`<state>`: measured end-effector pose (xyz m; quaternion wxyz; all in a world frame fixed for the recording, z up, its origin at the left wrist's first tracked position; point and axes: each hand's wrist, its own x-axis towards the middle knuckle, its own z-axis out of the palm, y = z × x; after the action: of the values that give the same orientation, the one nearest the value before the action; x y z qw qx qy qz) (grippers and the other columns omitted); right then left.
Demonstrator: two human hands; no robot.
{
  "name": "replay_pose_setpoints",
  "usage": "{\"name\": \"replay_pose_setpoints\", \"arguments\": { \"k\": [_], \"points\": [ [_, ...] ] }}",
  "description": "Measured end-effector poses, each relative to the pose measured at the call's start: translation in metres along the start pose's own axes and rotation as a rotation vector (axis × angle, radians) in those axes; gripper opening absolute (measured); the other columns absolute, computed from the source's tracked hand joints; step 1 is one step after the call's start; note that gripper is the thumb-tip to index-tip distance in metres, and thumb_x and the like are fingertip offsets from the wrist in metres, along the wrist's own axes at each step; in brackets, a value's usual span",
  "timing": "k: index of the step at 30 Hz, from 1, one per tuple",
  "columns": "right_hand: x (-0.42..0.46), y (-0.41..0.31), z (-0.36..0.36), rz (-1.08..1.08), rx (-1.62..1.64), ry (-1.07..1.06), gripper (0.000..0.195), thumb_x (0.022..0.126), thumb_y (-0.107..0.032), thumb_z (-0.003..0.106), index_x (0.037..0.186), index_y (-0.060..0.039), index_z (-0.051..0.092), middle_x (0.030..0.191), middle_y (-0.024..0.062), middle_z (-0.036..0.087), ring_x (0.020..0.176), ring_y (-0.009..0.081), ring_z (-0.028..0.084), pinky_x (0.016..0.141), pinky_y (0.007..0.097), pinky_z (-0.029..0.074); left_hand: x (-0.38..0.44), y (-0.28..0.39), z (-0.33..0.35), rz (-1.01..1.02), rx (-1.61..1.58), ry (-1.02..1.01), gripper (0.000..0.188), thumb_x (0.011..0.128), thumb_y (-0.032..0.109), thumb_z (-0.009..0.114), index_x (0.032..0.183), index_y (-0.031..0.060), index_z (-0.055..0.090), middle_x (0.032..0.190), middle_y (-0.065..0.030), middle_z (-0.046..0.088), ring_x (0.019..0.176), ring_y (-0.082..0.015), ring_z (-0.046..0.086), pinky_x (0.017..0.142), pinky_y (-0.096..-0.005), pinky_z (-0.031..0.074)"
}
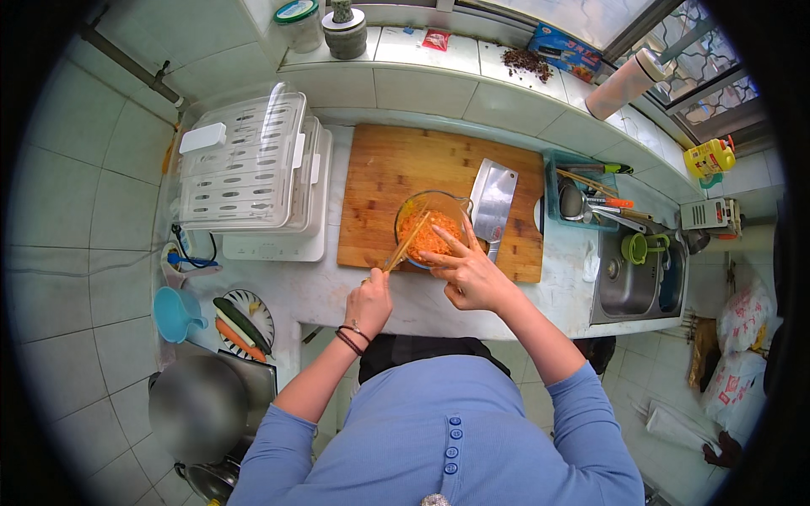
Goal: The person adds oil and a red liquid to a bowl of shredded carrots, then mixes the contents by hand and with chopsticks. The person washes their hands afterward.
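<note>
My left hand (369,300) is closed around a pair of wooden chopsticks (408,243), whose far ends reach into a glass bowl (397,222). Shredded orange food, which looks like carrot, (443,229) fills the lower part of the bowl. My right hand (465,272) is at the bowl's right side with fingers spread over the rim; whether the fingertips touch the glass or the food I cannot tell. The bowl sits near the front edge of a wooden cutting board (405,152). A metal cleaver (494,199) lies on the board just right of the bowl, its handle partly behind my right hand.
Left of the board stands a white steamer with clear trays (243,171). A plate (269,310) holds a cucumber and carrot near a blue cup (174,314). To the right are a teal utensil basket (552,190) and a metal sink (623,294). A pink bottle (623,85) stands on the ledge.
</note>
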<state>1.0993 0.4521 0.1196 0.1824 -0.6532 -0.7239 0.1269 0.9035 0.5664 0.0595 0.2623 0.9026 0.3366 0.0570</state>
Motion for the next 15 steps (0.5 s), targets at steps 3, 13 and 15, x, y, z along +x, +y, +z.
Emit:
{"name": "replay_pose_setpoints", "arguments": {
  "k": [3,13,15],
  "points": [
    [-0.004,0.004,0.004,0.009,0.013,0.001,0.015,0.061,-0.007,0.054,0.065,-0.0031,0.067,0.118,0.0011,0.061,0.133,0.0335,0.032,0.107,0.0682,0.009,-0.004,0.0,-0.005,-0.008,-0.064,0.037,0.022,0.095,0.019,0.044,0.081,0.0026,0.042,0.059,-0.0193,0.056,0.053,-0.0399,0.057,0.047,-0.0478,0.045],
    [0.003,0.001,0.001,0.108,0.333,-0.015,0.015,0.059,-0.005,0.05,0.044,-0.0015,0.046,0.101,0.0015,0.069,0.134,0.0375,0.029,0.107,0.066,-0.004,-0.016,0.011,-0.001,0.194,-0.086,0.041,0.02,0.094,0.017,0.047,0.08,0.0042,0.042,0.057,-0.0173,0.056,0.05,-0.0365,0.057,0.044,-0.0441,0.046],
    [0.003,-0.004,0.003,0.141,0.385,-0.011,0.017,0.059,-0.005,0.05,0.044,-0.0012,0.044,0.1,0.0032,0.069,0.135,0.037,0.028,0.107,0.0666,-0.005,-0.011,0.007,0.004,0.152,-0.025,0.04,0.019,0.094,0.017,0.048,0.08,0.0042,0.042,0.057,-0.0169,0.056,0.05,-0.0361,0.057,0.043,-0.0438,0.045]
  ]
}}
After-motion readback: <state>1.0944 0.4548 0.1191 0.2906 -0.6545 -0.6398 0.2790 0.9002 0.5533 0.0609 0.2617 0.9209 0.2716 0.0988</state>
